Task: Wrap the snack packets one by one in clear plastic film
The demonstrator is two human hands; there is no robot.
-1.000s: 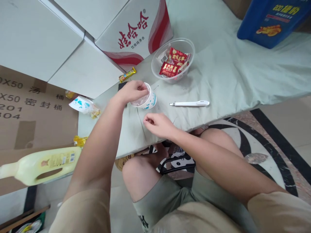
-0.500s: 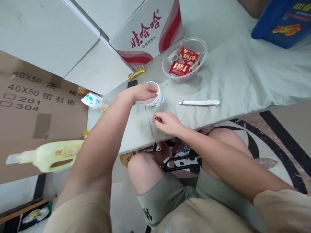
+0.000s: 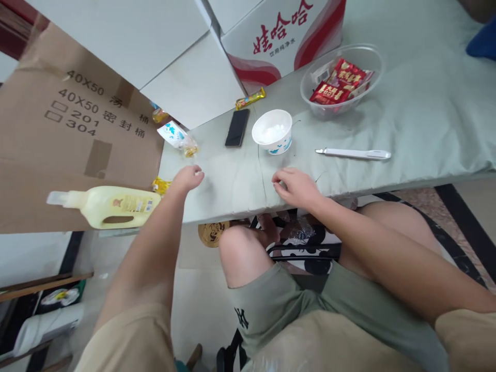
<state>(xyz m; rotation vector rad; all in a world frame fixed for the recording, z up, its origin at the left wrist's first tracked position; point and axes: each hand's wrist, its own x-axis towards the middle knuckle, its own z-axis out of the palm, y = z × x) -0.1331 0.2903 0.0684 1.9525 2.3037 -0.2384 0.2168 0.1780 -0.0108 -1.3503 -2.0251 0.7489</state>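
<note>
With the paper cup (image 3: pixel 272 132) as the dial's centre and 12 pointing away from you, your right hand (image 3: pixel 297 189) is at 5, by the near edge of the cloth (image 3: pixel 228 178); its fingers are loosely curled, a small gap showing at the thumb; whether anything small is pinched there you cannot tell. Your left hand (image 3: pixel 187 179), at 8, is curled more tightly; its hold cannot be told either, and a light scrap could slip out if those fingers relax. Past your left forearm, between 8 and 9, is the yellow bottle (image 3: pixel 120 206); a wide elbow swing might knock it. The cup stands upright, apart from both hands, its contents unclear; being light, it would probably tip if your knuckles catch the rim, perhaps spilling onto the phone (image 3: pixel 237 128) at 9. The white cutter (image 3: pixel 354 154) lies between 3 and 4, metal tip toward 9; a careless sweep of your right hand could cut a finger. Out beyond the phone, the blue-and-white wrapper (image 3: pixel 173 135) might cling to a sleeve; at 2, the clear bowl (image 3: pixel 310 106) of red packets (image 3: pixel 339 85) could shift if an overlong reach shoves its rim.
</note>
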